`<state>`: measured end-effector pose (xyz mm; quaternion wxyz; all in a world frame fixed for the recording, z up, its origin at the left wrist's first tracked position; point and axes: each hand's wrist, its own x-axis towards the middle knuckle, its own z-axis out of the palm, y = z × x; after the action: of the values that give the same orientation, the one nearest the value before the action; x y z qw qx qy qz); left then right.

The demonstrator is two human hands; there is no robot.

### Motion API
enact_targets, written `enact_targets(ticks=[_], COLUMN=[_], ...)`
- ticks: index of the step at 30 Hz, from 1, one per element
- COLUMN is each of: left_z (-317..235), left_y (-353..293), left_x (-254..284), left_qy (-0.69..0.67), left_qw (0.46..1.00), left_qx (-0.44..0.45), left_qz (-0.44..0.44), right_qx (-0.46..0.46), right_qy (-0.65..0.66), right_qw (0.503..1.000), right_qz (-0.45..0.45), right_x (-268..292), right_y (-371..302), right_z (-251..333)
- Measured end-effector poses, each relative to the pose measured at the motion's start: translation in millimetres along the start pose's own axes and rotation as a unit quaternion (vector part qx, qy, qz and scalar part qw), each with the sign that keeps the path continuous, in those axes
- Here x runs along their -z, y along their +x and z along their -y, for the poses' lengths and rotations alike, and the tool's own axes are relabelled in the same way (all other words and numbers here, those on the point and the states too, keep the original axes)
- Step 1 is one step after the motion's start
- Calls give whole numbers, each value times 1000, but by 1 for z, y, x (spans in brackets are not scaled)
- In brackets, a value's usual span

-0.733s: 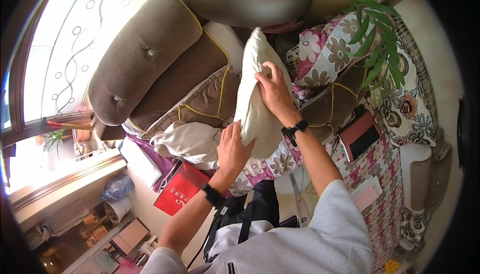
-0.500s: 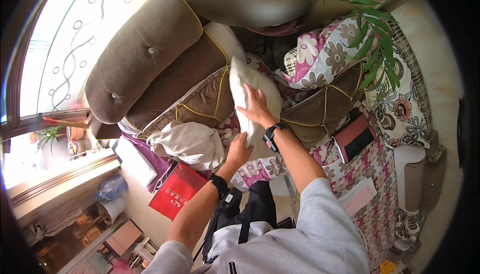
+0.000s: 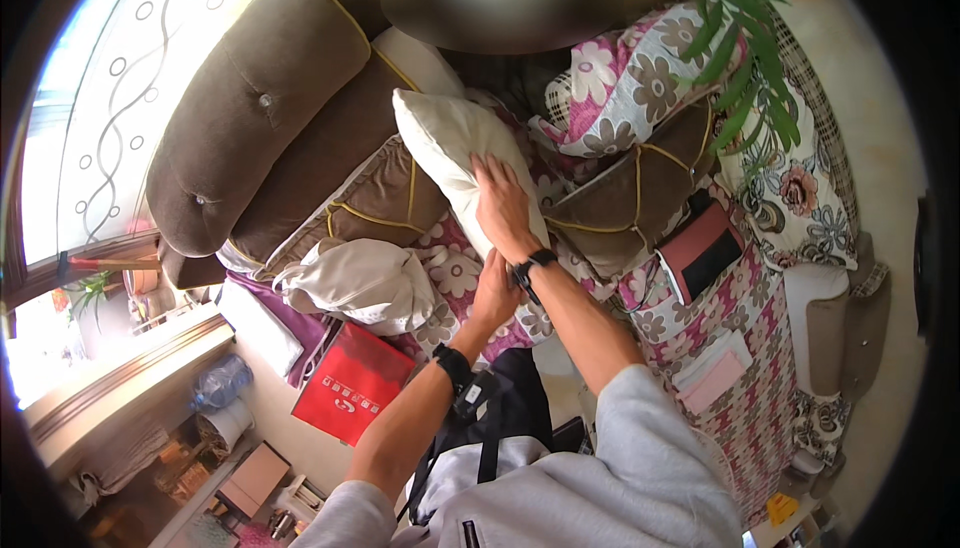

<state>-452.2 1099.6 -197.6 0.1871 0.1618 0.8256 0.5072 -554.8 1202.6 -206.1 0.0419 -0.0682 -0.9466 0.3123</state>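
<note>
Cream pillow (image 3: 430, 138) lies slanted over the sofa's floral cover (image 3: 455, 273), its upper corner overlapping the brown sofa back (image 3: 320, 148) from my head view. I have the right hand (image 3: 503, 210) laid on its face, fingers extended, unclenched; the left hand (image 3: 495, 293) is at the lower end, partly behind the right wrist, and I cannot tell whether it grips. White printing marks the red bag (image 3: 350, 383). Floral cover lies exposed between pillow and crumpled cream cloth (image 3: 365, 283). A blurred dark oval (image 3: 500, 3) blocks my upper view.
</note>
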Motion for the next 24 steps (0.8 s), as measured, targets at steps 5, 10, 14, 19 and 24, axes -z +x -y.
enact_targets(ticks=[5, 10, 14, 19, 24], left_z=[15, 63, 75, 46, 91], left_y=[-7, -69, -131, -184, -242], left_x=[22, 77, 130, 180, 211], left_qy=[41, -43, -80, -16, -98], left_qw=[959, 955, 935, 915, 951], left_qx=[203, 231, 316, 374, 278], left_qz=[194, 182, 139, 148, 95], right_qx=[-79, -32, -94, -295, -403], right_qy=[-127, 8, 158, 99, -4], right_qw=[983, 999, 983, 944, 905], right_qz=[111, -16, -12, 106, 138], right_x=[-38, -24, -22, -38, 10], right_y=[-20, -88, -191, -342, -421], right_z=[-26, 9, 11, -56, -126])
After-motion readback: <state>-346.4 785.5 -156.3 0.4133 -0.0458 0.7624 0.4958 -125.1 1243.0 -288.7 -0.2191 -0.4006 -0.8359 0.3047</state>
